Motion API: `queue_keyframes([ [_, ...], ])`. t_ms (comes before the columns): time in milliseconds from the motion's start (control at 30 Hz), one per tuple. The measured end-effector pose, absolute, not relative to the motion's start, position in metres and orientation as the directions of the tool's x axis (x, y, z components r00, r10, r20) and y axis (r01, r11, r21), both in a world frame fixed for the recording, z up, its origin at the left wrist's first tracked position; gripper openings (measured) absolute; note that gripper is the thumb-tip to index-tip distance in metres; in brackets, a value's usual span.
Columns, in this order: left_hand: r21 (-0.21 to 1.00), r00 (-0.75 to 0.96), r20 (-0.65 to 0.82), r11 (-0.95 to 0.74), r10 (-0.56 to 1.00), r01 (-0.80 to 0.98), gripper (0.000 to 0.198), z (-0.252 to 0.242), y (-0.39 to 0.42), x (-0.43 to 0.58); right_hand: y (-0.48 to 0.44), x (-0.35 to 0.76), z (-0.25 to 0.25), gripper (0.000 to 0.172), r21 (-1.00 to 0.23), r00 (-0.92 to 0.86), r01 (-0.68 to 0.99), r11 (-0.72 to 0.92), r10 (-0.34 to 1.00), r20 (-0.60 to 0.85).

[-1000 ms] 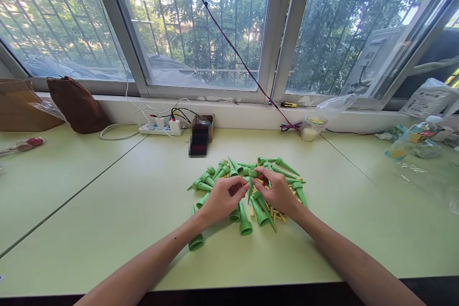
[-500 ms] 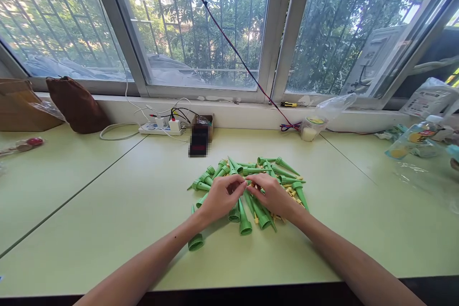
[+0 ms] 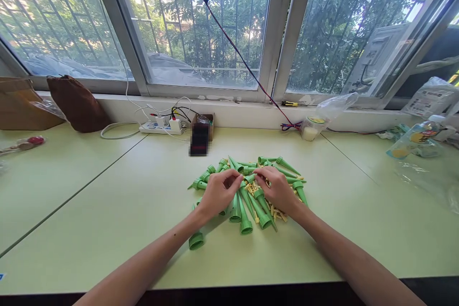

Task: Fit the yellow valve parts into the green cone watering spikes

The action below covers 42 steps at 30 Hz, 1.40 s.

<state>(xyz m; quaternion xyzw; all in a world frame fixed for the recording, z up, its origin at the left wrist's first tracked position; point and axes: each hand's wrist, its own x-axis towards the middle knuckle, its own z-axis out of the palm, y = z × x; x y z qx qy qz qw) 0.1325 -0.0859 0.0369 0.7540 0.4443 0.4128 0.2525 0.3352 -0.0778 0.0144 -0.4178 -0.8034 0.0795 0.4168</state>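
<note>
A pile of green plastic plant-watering spikes (image 3: 245, 220), cone-shaped with wide ribbed collars, lies on the table in front of me, with small yellow plastic pieces (image 3: 278, 213) scattered among them. Over the pile's left side, my left hand (image 3: 220, 192) is closed, thumb and index finger pinched together. My right hand (image 3: 278, 188) is above the right side, its fingers also curled into a pinch. Between the fingertips a green piece shows, but I cannot tell whether either hand touches it. Whatever sits inside each pinch is too small or hidden to name. One spike (image 3: 196, 240) lies apart near my left forearm.
At the back of the pale green table (image 3: 107, 210) are a power strip (image 3: 154, 127) with cables, a small box with a blurred dark object (image 3: 199, 139), and a lidded tub (image 3: 311, 129). A brown bag (image 3: 77, 105) stands left; a bottle (image 3: 416, 137) and plastic wrappings lie right.
My hands have drawn apart; their fingertips nearly met before. The right hand has shifted slightly up and right, uncovering green spikes and yellow pieces between the hands.
</note>
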Motion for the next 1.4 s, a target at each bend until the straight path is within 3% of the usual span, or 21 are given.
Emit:
queue_keyframes([
  [167, 0.729, 0.267, 0.412, -0.491, 0.871, 0.478, 0.030, 0.035, -0.086, 0.133, -0.074, 0.341, 0.014, 0.014, -0.410, -0.306, 0.678, 0.610, 0.741, 0.597],
  [367, 0.725, 0.275, 0.410, -0.494, 0.869, 0.480, 0.030, 0.035, -0.086, 0.133, -0.074, 0.339, 0.009, 0.014, -0.368, -0.433, 0.693, 0.620, 0.766, 0.475],
  [633, 0.709, 0.289, 0.421, -0.510, 0.860, 0.486, 0.029, 0.035, -0.086, 0.133, -0.072, 0.339, 0.008, 0.024, -0.347, -0.483, 0.722, 0.599, 0.795, 0.367],
  [867, 0.714, 0.301, 0.412, -0.510, 0.860, 0.480, 0.028, 0.036, -0.087, 0.133, -0.072, 0.340, 0.007, 0.028, -0.393, -0.463, 0.723, 0.568, 0.821, 0.334],
  [1067, 0.712, 0.303, 0.408, -0.508, 0.861, 0.485, 0.028, 0.035, -0.087, 0.133, -0.068, 0.345, 0.005, 0.026, -0.425, -0.380, 0.730, 0.536, 0.834, 0.399],
  [1400, 0.715, 0.302, 0.419, -0.516, 0.857, 0.472, 0.028, 0.034, -0.086, 0.132, -0.069, 0.346, 0.005, 0.021, -0.372, -0.361, 0.797, 0.475, 0.870, 0.336],
])
